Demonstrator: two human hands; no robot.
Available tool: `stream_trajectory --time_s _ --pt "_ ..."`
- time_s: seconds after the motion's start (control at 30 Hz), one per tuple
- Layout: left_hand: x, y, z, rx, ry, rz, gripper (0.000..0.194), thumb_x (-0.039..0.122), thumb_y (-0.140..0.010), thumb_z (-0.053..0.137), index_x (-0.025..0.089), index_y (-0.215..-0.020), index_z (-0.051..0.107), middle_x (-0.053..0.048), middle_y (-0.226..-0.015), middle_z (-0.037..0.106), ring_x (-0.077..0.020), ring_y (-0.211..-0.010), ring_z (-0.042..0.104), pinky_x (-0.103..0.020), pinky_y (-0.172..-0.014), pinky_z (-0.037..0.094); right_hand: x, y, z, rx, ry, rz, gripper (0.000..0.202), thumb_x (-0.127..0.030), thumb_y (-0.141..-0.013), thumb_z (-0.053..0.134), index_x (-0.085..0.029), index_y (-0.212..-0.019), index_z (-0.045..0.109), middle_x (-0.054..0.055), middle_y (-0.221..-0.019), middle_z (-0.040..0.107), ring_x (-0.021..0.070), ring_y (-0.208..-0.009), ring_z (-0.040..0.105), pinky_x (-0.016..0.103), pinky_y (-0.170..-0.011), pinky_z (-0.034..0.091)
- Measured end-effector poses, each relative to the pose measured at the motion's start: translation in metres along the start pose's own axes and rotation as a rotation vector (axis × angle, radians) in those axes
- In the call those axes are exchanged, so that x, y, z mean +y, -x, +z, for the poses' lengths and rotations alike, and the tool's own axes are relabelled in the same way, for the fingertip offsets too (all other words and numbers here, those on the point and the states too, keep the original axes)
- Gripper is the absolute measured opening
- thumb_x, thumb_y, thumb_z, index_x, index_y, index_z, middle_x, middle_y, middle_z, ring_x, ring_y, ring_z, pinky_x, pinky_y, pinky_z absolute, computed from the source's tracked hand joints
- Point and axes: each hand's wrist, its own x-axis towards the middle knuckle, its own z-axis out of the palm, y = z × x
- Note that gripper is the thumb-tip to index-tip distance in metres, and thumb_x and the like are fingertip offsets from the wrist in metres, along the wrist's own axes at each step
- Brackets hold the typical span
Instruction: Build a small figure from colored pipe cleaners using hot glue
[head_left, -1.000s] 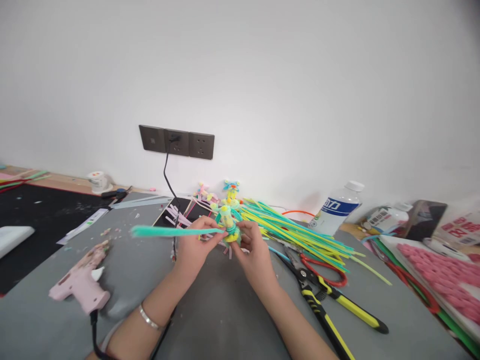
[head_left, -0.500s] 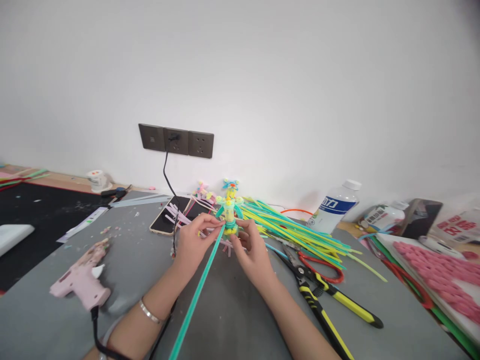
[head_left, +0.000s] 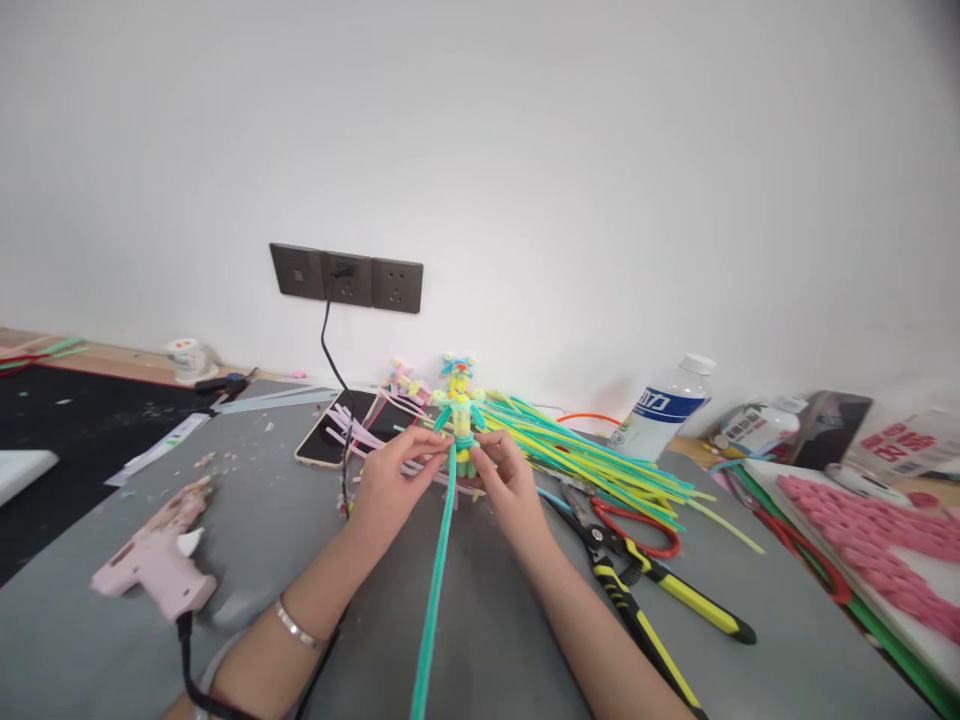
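A small upright figure (head_left: 460,415) of yellow, green and teal fuzzy stems stands between my hands at the middle of the table. My left hand (head_left: 401,478) is closed in a pinch at the figure's left side, beside a long teal stem (head_left: 437,590). The stem runs from the figure's lower part toward the near edge of the view. My right hand (head_left: 508,480) has its thumb and fingers closed on the figure's lower right side. What the left fingertips pinch is too small to make out.
A pink glue gun (head_left: 159,560) lies left. Right are pliers (head_left: 626,580), red-handled scissors (head_left: 652,535), green and yellow stems (head_left: 600,460) and a bottle (head_left: 667,405). A phone (head_left: 322,440) and cable (head_left: 330,350) are behind my left hand.
The long teal stem's near end has swung to the right and now hangs more upright. My right hand has shifted slightly right, and more of the figure's base shows.
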Motion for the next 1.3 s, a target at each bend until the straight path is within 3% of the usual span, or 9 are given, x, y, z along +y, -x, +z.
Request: stream_trajectory --time_s 0.13,0.37,0.67,0.83,1.03,1.3 --pt "-0.001 0.000 0.001 -0.013 0.026 -0.015 0.014 0.011 -0.083 0.066 0.022 -0.093 0.064 -0.003 -0.098 0.080 -0.0186 -0.087 0.077 -0.028 -0.082 0.060 -0.001 -0.002 -0.001 0.004 -0.042 0.046 0.042 -0.059 -0.075 0.075 -0.025 -0.089 0.054 0.003 -0.101 0.061 0.0173 -0.078 0.059 0.027 -0.054 0.058" --pt "-0.003 0.000 0.005 0.008 0.119 -0.044 0.015 0.015 -0.084 0.063 0.021 -0.096 0.067 -0.006 -0.103 0.078 -0.0213 -0.101 0.073 -0.029 -0.081 0.060 0.000 -0.002 -0.003 -0.023 -0.111 0.091 0.042 -0.058 -0.074 0.076 -0.025 -0.091 0.055 -0.001 -0.091 0.062 0.0182 -0.080 0.063 0.029 -0.061 0.061" --pt "-0.001 0.002 0.006 0.035 0.125 -0.080 0.014 0.019 -0.085 0.063 0.021 -0.097 0.068 -0.005 -0.103 0.076 -0.0205 -0.099 0.071 -0.030 -0.081 0.059 -0.002 -0.003 -0.007 -0.032 -0.091 0.101 0.040 -0.056 -0.077 0.074 -0.025 -0.093 0.055 0.005 -0.111 0.065 0.0223 -0.094 0.065 0.032 -0.069 0.061" --pt "-0.008 0.001 0.009 -0.003 0.097 -0.168 0.016 0.029 -0.089 0.059 0.018 -0.094 0.069 -0.008 -0.098 0.075 -0.0214 -0.090 0.072 -0.031 -0.076 0.060 -0.002 -0.005 -0.007 0.005 -0.135 0.120 0.036 -0.051 -0.074 0.076 -0.025 -0.088 0.056 0.002 -0.105 0.065 0.0199 -0.087 0.064 0.032 -0.067 0.061" --pt "-0.013 0.004 0.014 -0.079 0.189 -0.258 0.026 0.036 -0.089 0.058 0.017 -0.104 0.068 -0.010 -0.106 0.074 -0.0236 -0.096 0.072 -0.032 -0.078 0.059 -0.004 -0.005 -0.010 -0.041 -0.164 0.183 0.031 -0.048 -0.075 0.074 -0.025 -0.093 0.062 0.001 -0.096 0.067 0.0163 -0.071 0.062 0.032 -0.065 0.059" --pt "-0.014 0.000 0.011 -0.093 0.339 -0.332 0.025 0.038 -0.082 0.066 0.016 -0.095 0.071 -0.008 -0.097 0.076 -0.0223 -0.086 0.071 -0.028 -0.067 0.057 -0.010 -0.005 -0.010 -0.079 -0.224 0.261 0.031 -0.044 -0.070 0.078 -0.026 -0.092 0.067 0.000 -0.093 0.071 0.0169 -0.072 0.066 0.032 -0.068 0.059"
